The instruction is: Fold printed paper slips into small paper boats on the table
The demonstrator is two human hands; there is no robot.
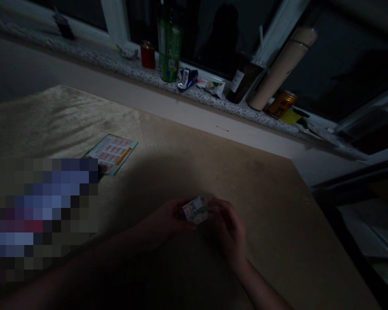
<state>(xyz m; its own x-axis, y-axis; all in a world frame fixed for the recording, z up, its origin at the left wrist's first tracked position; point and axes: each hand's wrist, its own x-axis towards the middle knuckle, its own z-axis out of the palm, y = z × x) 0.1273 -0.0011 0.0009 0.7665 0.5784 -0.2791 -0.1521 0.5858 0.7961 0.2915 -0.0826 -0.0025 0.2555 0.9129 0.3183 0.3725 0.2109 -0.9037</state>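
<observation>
My left hand (177, 215) grips a small folded printed paper (195, 210), with orange, white and greenish print, over the middle of the table. The thumb lies along its near side and the other fingers are mostly hidden behind it. My right hand (229, 224) is closed at the paper's right edge, its fingers bent and the tips pinched there; dim light blurs the exact contact. Farther left on the table, a flat printed sheet (111, 153) with red-and-white boxes lies apart from both hands.
The tan tabletop (261, 193) meets a wall under a speckled sill (100, 58). On the sill stand a green bottle (170, 51), a red can (148, 56), a dark bottle (241, 84), a leaning beige cylinder (283, 69), a gold can (283, 104) and crumpled wrappers (187, 79). A pixelated patch hides the left side.
</observation>
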